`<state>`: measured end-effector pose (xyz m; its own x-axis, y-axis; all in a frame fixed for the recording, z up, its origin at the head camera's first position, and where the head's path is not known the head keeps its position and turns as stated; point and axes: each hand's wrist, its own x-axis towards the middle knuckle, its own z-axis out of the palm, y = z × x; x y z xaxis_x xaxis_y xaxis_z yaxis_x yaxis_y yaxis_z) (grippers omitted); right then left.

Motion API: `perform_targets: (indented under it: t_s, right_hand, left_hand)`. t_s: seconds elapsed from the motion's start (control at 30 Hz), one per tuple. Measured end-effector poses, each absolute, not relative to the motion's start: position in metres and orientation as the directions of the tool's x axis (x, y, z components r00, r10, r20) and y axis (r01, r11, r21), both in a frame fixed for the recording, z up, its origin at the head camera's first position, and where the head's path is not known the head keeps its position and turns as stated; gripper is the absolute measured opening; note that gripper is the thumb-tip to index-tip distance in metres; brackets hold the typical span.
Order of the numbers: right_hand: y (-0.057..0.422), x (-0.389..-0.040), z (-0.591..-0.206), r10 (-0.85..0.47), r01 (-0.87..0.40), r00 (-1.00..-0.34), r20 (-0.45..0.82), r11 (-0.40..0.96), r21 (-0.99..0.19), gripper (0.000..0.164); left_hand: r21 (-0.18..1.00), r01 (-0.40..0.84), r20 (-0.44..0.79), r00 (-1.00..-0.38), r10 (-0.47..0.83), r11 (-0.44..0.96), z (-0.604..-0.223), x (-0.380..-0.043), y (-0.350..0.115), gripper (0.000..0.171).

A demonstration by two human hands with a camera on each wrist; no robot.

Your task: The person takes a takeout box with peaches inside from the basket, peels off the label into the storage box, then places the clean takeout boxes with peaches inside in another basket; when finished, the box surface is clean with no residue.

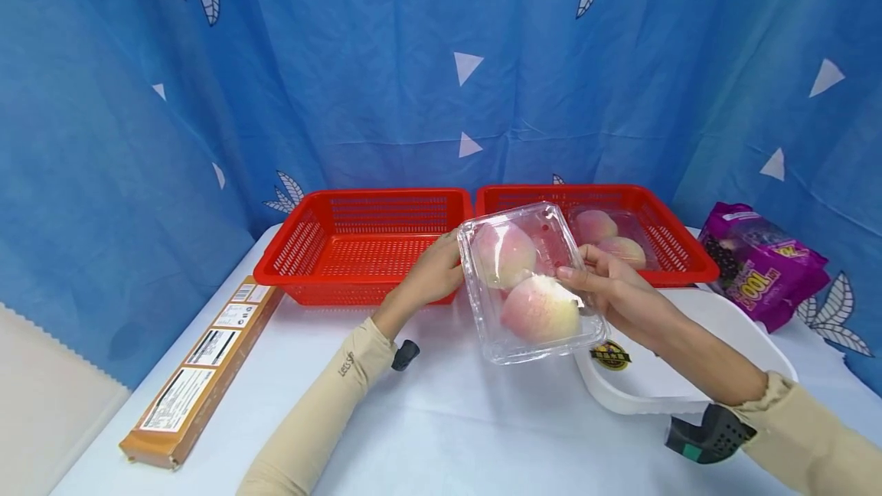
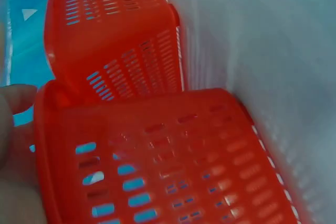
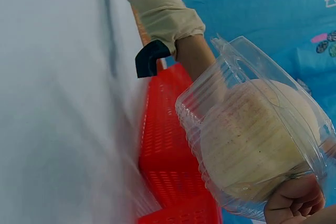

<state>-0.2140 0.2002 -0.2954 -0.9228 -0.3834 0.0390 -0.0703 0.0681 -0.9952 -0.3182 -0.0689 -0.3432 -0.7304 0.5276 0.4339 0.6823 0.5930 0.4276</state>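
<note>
A clear plastic clamshell box (image 1: 493, 341) with two pink-and-yellow peaches (image 1: 540, 311) is held up, tilted, in front of the red baskets. My right hand (image 1: 623, 291) grips its right side, thumb on the near face. Curled fingers (image 3: 296, 198) of that hand show at the box's lower edge in the right wrist view. At the box's left side is my left hand (image 1: 432, 272), its fingertips partly hidden behind the plastic; I cannot tell whether they pinch it. In the left wrist view, a left finger (image 2: 20, 97) shows beside the basket rim.
Behind the left hand stands a red basket (image 1: 358, 282); another red basket (image 1: 678, 247) beside it holds a second box of peaches (image 1: 623, 251). A white tub (image 1: 758, 343) sits under my right forearm. A purple fruit bag (image 1: 772, 266) lies far right, a long brown carton (image 1: 200, 373) left.
</note>
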Motion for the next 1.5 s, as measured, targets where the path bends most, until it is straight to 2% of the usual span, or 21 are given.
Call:
perform_targets:
  t_s: [0.17, 0.3, 0.53, 0.87, 1.17, 1.5]
  right_hand:
    - [0.200, -0.216, -0.293, -0.355, -0.074, -0.933, 0.055, 0.041, -0.996, 0.017]
    - [0.201, -0.220, -0.288, -0.330, -0.081, -0.941, 0.074, 0.008, -0.997, 0.015]
    - [0.205, -0.228, -0.280, -0.305, -0.063, -0.951, 0.053, 0.024, -0.998, 0.020]
    - [0.211, -0.254, -0.267, -0.202, -0.003, -0.979, -0.001, 0.023, -1.000, 0.023]
    - [0.221, -0.281, -0.255, -0.149, 0.040, -0.988, -0.034, -0.042, -0.998, 0.030]
    - [0.224, -0.310, -0.250, -0.124, 0.024, -0.992, -0.019, -0.039, -0.999, 0.024]
  left_hand:
    - [0.341, 0.628, 0.337, -0.776, 0.533, 0.699, -0.343, -0.320, -0.060, 0.041]
    - [0.314, 0.581, 0.251, -0.813, 0.525, 0.750, -0.344, -0.321, -0.057, 0.041]
    - [0.302, 0.562, 0.215, -0.827, 0.519, 0.770, -0.345, -0.322, -0.055, 0.051]
    - [0.347, 0.548, 0.175, -0.835, 0.521, 0.761, -0.343, -0.323, -0.052, 0.056]
    - [0.367, 0.530, 0.132, -0.843, 0.521, 0.765, -0.340, -0.322, -0.050, 0.058]
    - [0.413, 0.513, 0.127, -0.851, 0.510, 0.753, -0.339, -0.324, -0.050, 0.057]
